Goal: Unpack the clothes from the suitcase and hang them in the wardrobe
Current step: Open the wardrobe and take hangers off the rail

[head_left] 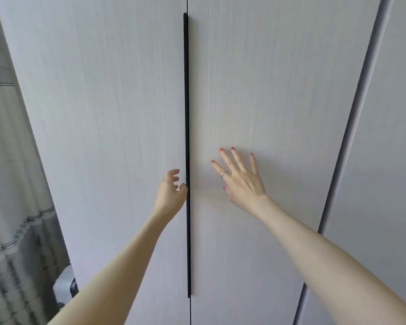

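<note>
The wardrobe fills the view with its pale wood-grain doors closed. A long black vertical handle [186, 137] runs down the seam between the left door [103, 113] and the right door [267, 90]. My left hand [170, 191] is at the handle, its fingers loosely curled just left of it and the thumb touching the black strip; it holds nothing. My right hand [240, 177] lies flat on the right door with its fingers spread, a ring on one finger. No clothes or suitcase are clearly visible.
A grey and white curtain [12, 184] hangs at the left beside the wardrobe. A white and black object [65, 286] sits low behind the left door's edge; what it is cannot be made out. A further wardrobe panel [384, 160] stands at the right.
</note>
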Demonstrator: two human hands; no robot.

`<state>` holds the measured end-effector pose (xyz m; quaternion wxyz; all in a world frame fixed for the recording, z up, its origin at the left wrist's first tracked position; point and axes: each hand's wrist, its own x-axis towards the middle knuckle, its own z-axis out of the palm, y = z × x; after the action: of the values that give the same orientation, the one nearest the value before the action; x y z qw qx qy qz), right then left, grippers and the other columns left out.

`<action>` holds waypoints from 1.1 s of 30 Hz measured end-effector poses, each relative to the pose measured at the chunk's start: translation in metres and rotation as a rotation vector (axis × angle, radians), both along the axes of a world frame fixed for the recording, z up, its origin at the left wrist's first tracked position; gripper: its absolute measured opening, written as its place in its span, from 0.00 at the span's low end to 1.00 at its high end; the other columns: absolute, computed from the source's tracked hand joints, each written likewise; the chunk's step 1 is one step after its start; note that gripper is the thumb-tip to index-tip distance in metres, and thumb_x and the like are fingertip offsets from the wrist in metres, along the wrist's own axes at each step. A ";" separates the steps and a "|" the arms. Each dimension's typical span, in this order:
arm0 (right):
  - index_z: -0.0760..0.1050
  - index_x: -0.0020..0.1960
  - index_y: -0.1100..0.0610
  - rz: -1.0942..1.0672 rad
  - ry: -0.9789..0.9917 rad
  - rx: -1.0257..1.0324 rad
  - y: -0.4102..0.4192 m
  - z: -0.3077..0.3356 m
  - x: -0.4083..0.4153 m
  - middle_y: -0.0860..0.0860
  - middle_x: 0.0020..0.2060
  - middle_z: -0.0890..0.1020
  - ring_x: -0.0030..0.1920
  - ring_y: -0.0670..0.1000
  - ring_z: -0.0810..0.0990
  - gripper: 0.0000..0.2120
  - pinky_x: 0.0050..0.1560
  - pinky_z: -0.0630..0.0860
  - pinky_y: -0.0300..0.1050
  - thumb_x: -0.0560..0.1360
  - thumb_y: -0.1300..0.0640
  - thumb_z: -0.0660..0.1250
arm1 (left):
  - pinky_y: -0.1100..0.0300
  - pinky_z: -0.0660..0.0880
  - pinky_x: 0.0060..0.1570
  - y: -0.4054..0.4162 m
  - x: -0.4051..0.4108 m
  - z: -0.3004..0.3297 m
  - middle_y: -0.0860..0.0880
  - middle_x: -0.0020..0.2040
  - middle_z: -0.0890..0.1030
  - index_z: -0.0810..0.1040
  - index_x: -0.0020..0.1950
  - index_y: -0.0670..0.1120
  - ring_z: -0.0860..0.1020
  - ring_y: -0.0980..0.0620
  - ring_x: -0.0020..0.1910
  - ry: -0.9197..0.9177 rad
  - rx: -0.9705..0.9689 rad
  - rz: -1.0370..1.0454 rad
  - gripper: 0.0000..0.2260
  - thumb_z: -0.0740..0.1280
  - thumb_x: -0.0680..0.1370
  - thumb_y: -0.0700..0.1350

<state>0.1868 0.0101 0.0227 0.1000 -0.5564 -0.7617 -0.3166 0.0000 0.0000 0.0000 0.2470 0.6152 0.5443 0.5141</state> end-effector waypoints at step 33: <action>0.48 0.76 0.44 0.358 0.741 -0.889 -0.106 -0.049 -0.101 0.45 0.74 0.62 0.67 0.50 0.72 0.32 0.67 0.68 0.47 0.78 0.45 0.60 | 0.64 0.68 0.34 -0.118 -0.039 0.001 0.44 0.41 0.75 0.66 0.45 0.43 0.72 0.50 0.38 0.215 0.192 0.285 0.05 0.60 0.79 0.42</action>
<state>0.0856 -0.0954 -0.0266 0.1683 -0.4811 -0.8173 0.2686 -0.0392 -0.1184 0.0014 0.0526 0.6040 0.5974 0.5249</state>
